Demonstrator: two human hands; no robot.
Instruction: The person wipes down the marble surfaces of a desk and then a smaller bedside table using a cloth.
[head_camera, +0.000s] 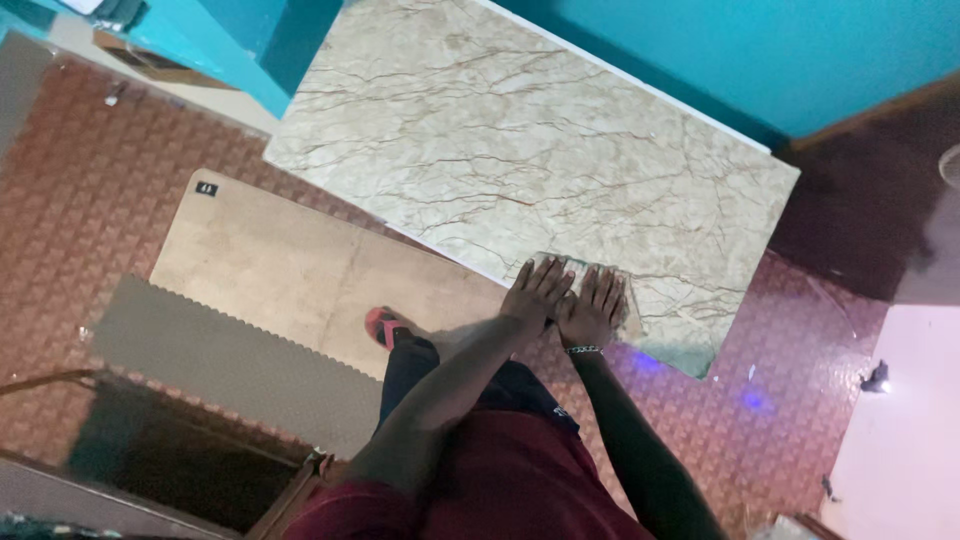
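Two hands press flat, side by side, on a small pale cloth or sheet of paper that lies on the lower edge of a large marble-patterned tile. The left hand and the right hand touch each other at the thumbs, fingers spread and pointing toward the top of the frame, palms down; neither is clenched and neither grasps anything, both simply bear on the cloth. A beaded bracelet circles the right wrist.

The tile fills the upper middle of the frame, its long axis running from the upper left down to the right, and it lies directly ahead of the hands, which sit near its lower right corner. The right hand is the nearer to that corner; the left hand is nearer the long lower edge. Both arms reach forward from the bottom of the frame, nearly straight, converging at the wrists.

Left of centre a second, beige tile lies flat on the red patterned floor, partly under the marble one. A foot in a red sandal stands on it. A grey strip with a scalloped edge lies at lower left. Teal walls close the top of the frame.
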